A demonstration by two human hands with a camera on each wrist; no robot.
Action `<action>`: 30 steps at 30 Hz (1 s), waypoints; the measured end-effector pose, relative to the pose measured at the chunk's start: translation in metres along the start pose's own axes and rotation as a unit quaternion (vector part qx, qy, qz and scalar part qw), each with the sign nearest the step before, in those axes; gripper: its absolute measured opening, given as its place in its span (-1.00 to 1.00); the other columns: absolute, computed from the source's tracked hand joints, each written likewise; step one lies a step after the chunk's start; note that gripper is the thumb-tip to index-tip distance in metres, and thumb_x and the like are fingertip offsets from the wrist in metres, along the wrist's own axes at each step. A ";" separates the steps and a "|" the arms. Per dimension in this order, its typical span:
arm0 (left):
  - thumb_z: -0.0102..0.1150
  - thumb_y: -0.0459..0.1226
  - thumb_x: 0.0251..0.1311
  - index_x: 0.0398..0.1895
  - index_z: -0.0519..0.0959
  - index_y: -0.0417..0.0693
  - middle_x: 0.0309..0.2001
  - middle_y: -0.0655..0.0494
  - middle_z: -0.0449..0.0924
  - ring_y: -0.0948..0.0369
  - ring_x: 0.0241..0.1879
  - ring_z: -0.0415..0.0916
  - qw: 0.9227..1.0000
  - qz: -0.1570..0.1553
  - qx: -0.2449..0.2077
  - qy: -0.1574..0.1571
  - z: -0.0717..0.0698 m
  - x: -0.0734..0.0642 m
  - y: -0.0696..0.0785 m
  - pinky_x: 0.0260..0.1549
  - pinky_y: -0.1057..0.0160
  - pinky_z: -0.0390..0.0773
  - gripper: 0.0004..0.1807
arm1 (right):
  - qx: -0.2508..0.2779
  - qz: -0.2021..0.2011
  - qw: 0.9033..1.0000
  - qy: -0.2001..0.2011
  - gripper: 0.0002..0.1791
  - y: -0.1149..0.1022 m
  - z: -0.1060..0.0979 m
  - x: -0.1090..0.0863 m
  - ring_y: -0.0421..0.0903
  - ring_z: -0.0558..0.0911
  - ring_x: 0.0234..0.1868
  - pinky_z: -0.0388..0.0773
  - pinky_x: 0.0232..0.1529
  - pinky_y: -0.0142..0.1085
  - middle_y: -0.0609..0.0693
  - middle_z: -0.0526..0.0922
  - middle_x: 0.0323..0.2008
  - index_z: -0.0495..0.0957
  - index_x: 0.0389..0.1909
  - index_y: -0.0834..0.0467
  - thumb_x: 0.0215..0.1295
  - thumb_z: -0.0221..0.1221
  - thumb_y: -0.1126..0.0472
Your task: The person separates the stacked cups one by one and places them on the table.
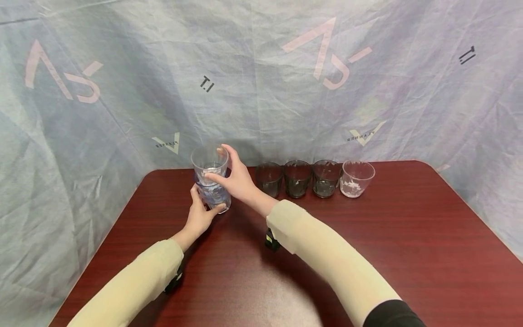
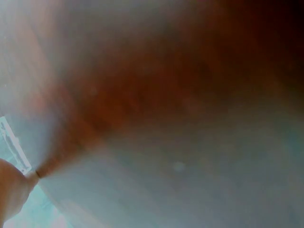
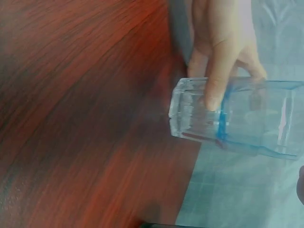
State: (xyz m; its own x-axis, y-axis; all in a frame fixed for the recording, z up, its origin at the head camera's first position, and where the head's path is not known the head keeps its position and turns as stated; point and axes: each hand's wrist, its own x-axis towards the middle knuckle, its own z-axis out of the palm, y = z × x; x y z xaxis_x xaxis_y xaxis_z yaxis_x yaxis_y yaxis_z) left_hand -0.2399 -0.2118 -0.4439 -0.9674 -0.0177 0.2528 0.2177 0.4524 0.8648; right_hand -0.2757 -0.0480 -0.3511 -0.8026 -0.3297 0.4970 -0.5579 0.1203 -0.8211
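At the table's left back, a clear glass point(image 1: 209, 159) stands over a blue-tinted glass point(image 1: 214, 194), their edges overlapping in the head view. My right hand point(image 1: 237, 180) holds the clear upper glass, thumb in front and fingers behind its side. Lower down, my left hand point(image 1: 199, 216) grips the blue-tinted glass near its base, thumb on the near side. From the right wrist, the left hand point(image 3: 225, 42) is seen reaching round the lower glass point(image 3: 192, 111), which has a thick clear base and a blue band above. Blur fills most of the left wrist view.
Three dark grey glasses point(image 1: 298, 179) and one clear glass point(image 1: 357, 179) stand upright in a row along the back of the dark red table point(image 1: 392, 245), right of my right hand. Behind the table hangs a pale printed cloth point(image 1: 253, 81).
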 end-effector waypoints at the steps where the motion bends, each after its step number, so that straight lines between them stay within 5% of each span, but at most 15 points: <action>1: 0.40 -0.35 0.11 0.42 -0.24 0.03 0.30 -0.33 0.24 -0.11 0.29 0.24 1.000 0.001 -0.004 0.001 0.000 0.000 0.000 0.19 -0.11 0.30 0.06 | 0.008 -0.004 1.000 0.003 -0.07 -0.002 -0.001 0.000 -0.18 0.30 0.35 0.24 0.28 -0.37 0.05 0.33 0.35 0.02 0.44 0.14 0.17 0.38 0.19; 10: 0.37 -0.38 0.14 0.42 -0.24 0.00 0.31 -0.30 0.20 -0.10 0.32 0.20 1.000 -0.002 -0.022 -0.003 0.001 0.000 -0.001 0.24 -0.08 0.24 0.04 | 0.079 -0.041 0.996 0.029 -0.11 -0.021 -0.016 0.000 -0.21 0.30 0.34 0.36 0.22 -0.21 0.11 0.33 0.34 0.03 0.44 0.17 0.18 0.35 0.35; 18: 0.39 -0.43 0.09 0.43 -0.25 -0.03 0.31 -0.31 0.22 -0.12 0.29 0.25 1.000 0.006 -0.025 0.000 0.002 -0.001 0.002 0.22 -0.05 0.28 0.08 | 0.109 -0.056 0.992 0.040 -0.13 -0.031 -0.039 -0.004 -0.19 0.30 0.35 0.28 0.27 -0.03 0.16 0.29 0.34 0.02 0.44 0.20 0.20 0.31 0.41; 30: 0.40 -0.45 0.07 0.43 -0.24 -0.07 0.29 -0.34 0.25 -0.12 0.27 0.28 0.999 0.018 -0.028 0.010 0.004 -0.002 0.000 0.20 -0.05 0.30 0.09 | 0.074 -0.056 0.995 0.040 -0.11 -0.024 -0.076 -0.033 -0.14 0.31 0.35 0.30 0.25 0.04 0.12 0.33 0.32 0.05 0.44 0.20 0.16 0.32 0.45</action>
State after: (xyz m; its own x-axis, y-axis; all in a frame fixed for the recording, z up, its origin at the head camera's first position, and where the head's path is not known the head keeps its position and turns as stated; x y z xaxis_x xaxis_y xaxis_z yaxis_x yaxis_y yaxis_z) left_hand -0.2387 -0.2082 -0.4466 -0.9559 -0.0210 0.2931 0.2603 0.4024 0.8777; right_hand -0.2522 0.0316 -0.3266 -0.7551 -0.2561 0.6035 -0.6123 -0.0535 -0.7888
